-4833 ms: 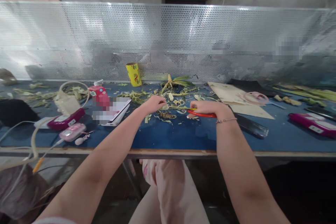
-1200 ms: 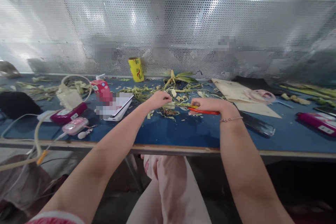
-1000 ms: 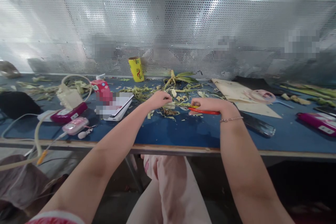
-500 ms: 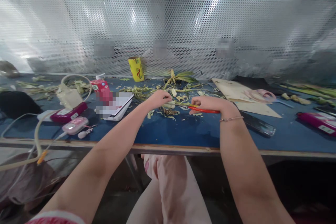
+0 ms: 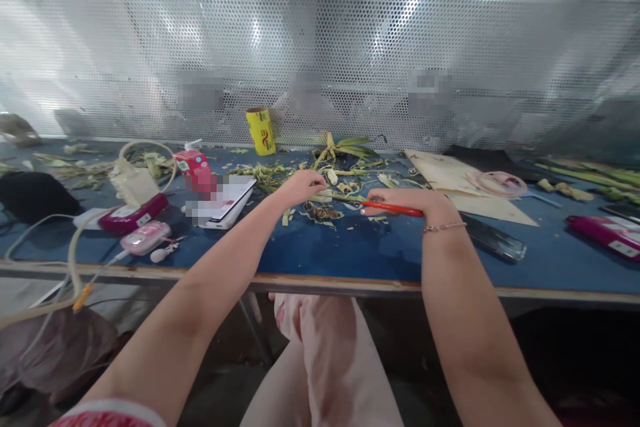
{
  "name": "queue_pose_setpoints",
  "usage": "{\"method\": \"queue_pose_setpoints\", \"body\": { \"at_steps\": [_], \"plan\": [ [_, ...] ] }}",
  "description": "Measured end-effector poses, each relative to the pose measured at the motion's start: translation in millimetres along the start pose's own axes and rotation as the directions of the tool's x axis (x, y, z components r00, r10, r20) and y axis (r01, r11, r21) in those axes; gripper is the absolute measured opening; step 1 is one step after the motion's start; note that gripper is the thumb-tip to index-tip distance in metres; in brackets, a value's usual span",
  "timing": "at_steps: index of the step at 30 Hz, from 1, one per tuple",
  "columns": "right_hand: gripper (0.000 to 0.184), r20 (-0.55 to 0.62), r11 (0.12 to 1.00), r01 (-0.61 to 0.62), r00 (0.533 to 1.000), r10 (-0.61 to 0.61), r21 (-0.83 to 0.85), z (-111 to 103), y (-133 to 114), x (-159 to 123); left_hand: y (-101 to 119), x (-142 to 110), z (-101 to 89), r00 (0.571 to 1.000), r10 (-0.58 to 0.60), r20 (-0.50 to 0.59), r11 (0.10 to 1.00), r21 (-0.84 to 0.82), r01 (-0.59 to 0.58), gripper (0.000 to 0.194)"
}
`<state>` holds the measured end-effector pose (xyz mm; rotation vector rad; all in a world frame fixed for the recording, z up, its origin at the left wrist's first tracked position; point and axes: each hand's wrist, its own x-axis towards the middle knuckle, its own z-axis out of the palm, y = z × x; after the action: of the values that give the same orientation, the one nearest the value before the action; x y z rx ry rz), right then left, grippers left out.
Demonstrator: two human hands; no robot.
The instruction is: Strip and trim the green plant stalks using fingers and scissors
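Note:
My left hand (image 5: 305, 187) has its fingers closed on a pale green piece of plant stalk (image 5: 325, 195) above the middle of the blue table. To its right, my right hand (image 5: 385, 200) grips a slim red-handled tool (image 5: 400, 208), held nearly level. The tool's thin tip points left, close to the stalk, and whether it touches cannot be made out. Its kind is too small to tell. Under my hands lies a small heap of brownish plant scraps (image 5: 323, 213), with pale and green trimmings (image 5: 345, 177) scattered behind it.
Left stand a yellow can-like tube (image 5: 261, 131), a red drink carton (image 5: 197, 170), a white flat device (image 5: 227, 203) and a purple device (image 5: 133, 213). Right are a cardboard sheet (image 5: 440, 177), a dark phone (image 5: 495, 240) and another purple device (image 5: 603, 237). A perforated metal screen (image 5: 325, 33) closes the back.
My right hand has turned the tool slightly, and the yellow part seen on it before no longer shows. The left hand stays nearly in place on the stalk.

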<state>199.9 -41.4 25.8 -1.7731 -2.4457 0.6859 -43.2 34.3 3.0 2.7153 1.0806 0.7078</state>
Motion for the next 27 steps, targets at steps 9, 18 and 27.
{"method": "queue_pose_setpoints", "body": {
  "at_steps": [9, 18, 27],
  "plan": [
    [0.047, -0.011, 0.999, 0.019, 1.000, -0.019, -0.032, 0.0, -4.7, 0.7, -1.5, 1.7, 3.4, 0.999, 0.049, -0.003, 0.999, -0.004, -0.049, 0.022],
    [0.044, -0.006, 0.999, 0.039, 0.999, -0.039, -0.030, 0.1, -8.2, -3.3, 0.1, 0.8, 3.8, 0.999, 0.046, -0.012, 0.998, -0.030, -0.047, 0.022],
    [0.041, -0.010, 0.999, 0.032, 0.999, -0.032, -0.040, 0.4, -8.0, -2.7, 3.7, -0.2, 1.5, 0.999, 0.019, -0.041, 0.999, -0.043, -0.021, 0.019]
  ]
}}
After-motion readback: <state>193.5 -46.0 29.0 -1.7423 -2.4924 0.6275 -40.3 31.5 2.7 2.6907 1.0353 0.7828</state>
